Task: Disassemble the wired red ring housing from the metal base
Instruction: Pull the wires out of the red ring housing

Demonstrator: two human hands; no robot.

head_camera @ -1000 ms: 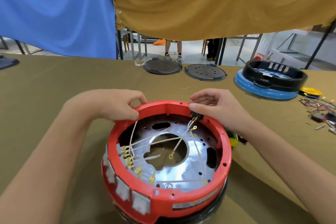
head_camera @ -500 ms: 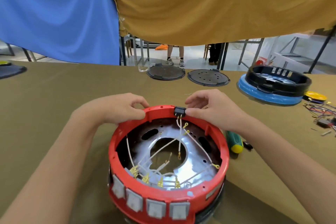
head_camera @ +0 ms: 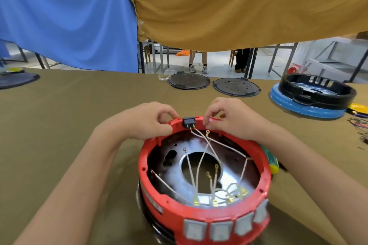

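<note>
Inspector: Where the red ring housing (head_camera: 203, 208) is seated, a dark metal base (head_camera: 157, 223) is seen beneath it, both resting on the olive-covered table (head_camera: 69, 125) directly before the person.

Clerk: And how is it held?

Inspector: The far rim is pinched by the left hand (head_camera: 145, 120), thumb inside and fingers curled over the outer edge. The same rim is pinched by the right hand (head_camera: 231, 119) between thumb and forefinger. A black switch block (head_camera: 188, 122) is set in the rim between the two hands, touched by neither so far as can be told.

Clerk: The wiring?

Inspector: White wires (head_camera: 201, 157) are run from the switch block down across a shiny metal plate (head_camera: 229, 181) with a central hole. Several loose ends are fitted with ring terminals; brass connectors are clustered at the near inner wall. Four grey buttons (head_camera: 223, 229) are noted on the near outer face.

Clerk: Surroundings?

Inspector: A green-and-yellow screwdriver handle (head_camera: 271, 163) is partly hidden behind the right wrist. Two dark round lids (head_camera: 214, 83) and a black ring on a blue base (head_camera: 312, 95) are recorded at the far edge.
</note>
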